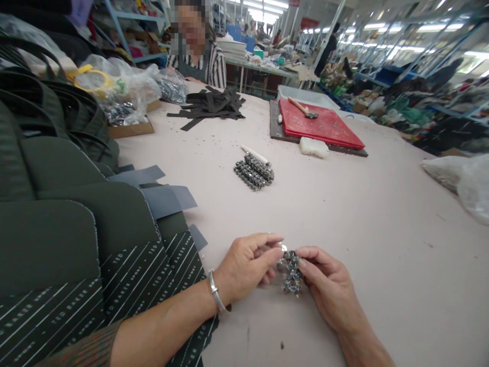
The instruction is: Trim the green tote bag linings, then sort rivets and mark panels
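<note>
My right hand (328,278) pinches a cluster of small shiny metal fittings (292,278) between thumb and fingertips, just above the table. My left hand (252,262), with a silver bangle at the wrist, is closed at the cluster's left side. A small bright metal piece (283,248) shows at its fingertips; the exact kind is too small to tell. Farther out on the table lie neat rows of similar metal fittings (254,172), with a white stick-like piece (255,154) along their far side.
Dark green bag pieces (72,229) with grey tabs are stacked at left. Black strips (214,104) lie toward the back, near a person (198,56) seated opposite. A hammer (303,108) rests on a red pad (321,125); a white block (314,147) sits before it. A plastic bag (473,186) lies right.
</note>
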The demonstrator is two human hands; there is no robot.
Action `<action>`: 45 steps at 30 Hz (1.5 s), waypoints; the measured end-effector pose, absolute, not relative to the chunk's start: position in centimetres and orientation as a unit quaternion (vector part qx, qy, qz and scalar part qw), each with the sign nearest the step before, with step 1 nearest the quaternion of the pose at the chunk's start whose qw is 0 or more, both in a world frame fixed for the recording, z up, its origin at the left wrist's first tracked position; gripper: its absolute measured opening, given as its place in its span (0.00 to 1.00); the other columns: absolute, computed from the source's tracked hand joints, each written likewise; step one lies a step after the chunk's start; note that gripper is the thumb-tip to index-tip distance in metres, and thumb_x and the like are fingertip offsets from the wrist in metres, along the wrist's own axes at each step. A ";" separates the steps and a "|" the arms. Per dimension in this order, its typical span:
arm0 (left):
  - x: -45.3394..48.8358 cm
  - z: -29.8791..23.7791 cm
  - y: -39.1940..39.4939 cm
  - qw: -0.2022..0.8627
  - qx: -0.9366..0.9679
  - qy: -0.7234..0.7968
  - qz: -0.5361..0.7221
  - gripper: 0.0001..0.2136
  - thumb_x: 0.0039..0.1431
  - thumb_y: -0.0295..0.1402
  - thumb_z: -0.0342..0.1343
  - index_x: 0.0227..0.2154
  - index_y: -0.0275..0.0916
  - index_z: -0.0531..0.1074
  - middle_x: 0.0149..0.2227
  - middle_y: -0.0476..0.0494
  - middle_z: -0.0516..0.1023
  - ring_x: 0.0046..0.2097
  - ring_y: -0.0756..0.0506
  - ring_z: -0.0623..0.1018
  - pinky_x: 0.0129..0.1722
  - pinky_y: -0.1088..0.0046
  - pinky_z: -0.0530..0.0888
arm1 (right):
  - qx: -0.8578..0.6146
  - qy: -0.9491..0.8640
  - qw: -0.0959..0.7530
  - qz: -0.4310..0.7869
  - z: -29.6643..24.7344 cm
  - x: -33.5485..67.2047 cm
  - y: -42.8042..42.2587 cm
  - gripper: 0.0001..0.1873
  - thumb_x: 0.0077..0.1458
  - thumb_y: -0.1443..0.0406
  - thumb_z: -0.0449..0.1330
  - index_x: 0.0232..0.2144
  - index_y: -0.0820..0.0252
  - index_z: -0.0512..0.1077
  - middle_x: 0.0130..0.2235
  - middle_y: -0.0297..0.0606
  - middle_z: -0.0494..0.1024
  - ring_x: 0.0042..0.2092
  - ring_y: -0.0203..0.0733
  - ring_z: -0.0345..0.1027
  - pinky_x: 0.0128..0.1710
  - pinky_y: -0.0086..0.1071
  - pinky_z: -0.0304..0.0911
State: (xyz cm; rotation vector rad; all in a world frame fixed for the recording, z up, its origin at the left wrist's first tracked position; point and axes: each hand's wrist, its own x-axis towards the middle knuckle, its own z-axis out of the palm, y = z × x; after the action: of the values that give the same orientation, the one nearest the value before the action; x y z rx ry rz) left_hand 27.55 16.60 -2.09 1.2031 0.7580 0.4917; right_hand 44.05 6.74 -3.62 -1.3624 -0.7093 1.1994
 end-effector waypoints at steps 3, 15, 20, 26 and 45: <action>27.7 -2.1 16.7 0.759 0.521 0.336 0.199 0.10 0.54 0.33 0.60 0.38 0.34 0.77 0.27 0.48 0.77 0.23 0.55 0.73 0.23 0.81 0.72 | -0.572 -0.300 0.556 0.523 -3.5 43.8 6.8 0.09 0.54 0.59 0.67 0.37 0.55 0.77 0.34 0.36 0.81 0.36 0.37 0.73 0.38 0.29 0.66; 27.5 -1.9 16.7 0.667 0.586 0.373 0.269 0.04 0.56 0.30 0.58 0.29 0.36 0.74 0.21 0.53 0.71 0.21 0.55 0.69 0.20 0.81 0.67 | -0.559 -0.183 0.608 0.534 -2.2 43.1 7.5 0.12 0.43 0.60 0.73 0.31 0.57 0.79 0.27 0.32 0.78 0.28 0.31 0.68 0.28 0.22 0.64; 27.2 -2.6 17.0 0.591 0.678 0.338 0.276 0.07 0.58 0.28 0.55 0.36 0.37 0.77 0.34 0.46 0.77 0.24 0.55 0.72 0.23 0.80 0.70 | -0.550 -0.153 0.634 0.522 -1.7 43.3 7.8 0.13 0.40 0.60 0.75 0.30 0.58 0.79 0.27 0.33 0.79 0.28 0.31 0.69 0.28 0.22 0.65; 27.0 -1.6 15.9 0.662 0.649 0.297 0.228 0.14 0.56 0.38 0.61 0.42 0.37 0.72 0.29 0.49 0.75 0.26 0.53 0.72 0.26 0.78 0.69 | -0.587 -0.215 0.617 0.478 -2.8 43.2 7.3 0.12 0.47 0.58 0.71 0.34 0.54 0.79 0.31 0.33 0.80 0.32 0.33 0.71 0.32 0.24 0.67; 27.7 -2.2 16.1 0.713 0.542 0.375 0.238 0.08 0.57 0.32 0.56 0.36 0.35 0.77 0.32 0.44 0.77 0.25 0.53 0.75 0.24 0.79 0.74 | -0.624 -0.245 0.616 0.413 -3.8 43.5 7.3 0.12 0.49 0.57 0.70 0.35 0.56 0.78 0.30 0.33 0.79 0.30 0.33 0.67 0.29 0.25 0.63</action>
State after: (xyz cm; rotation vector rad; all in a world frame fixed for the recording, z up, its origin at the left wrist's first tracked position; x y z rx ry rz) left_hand 27.69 16.13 -2.21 1.2019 0.8313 0.5266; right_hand 43.55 7.32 -3.80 -1.4371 -0.5651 0.9504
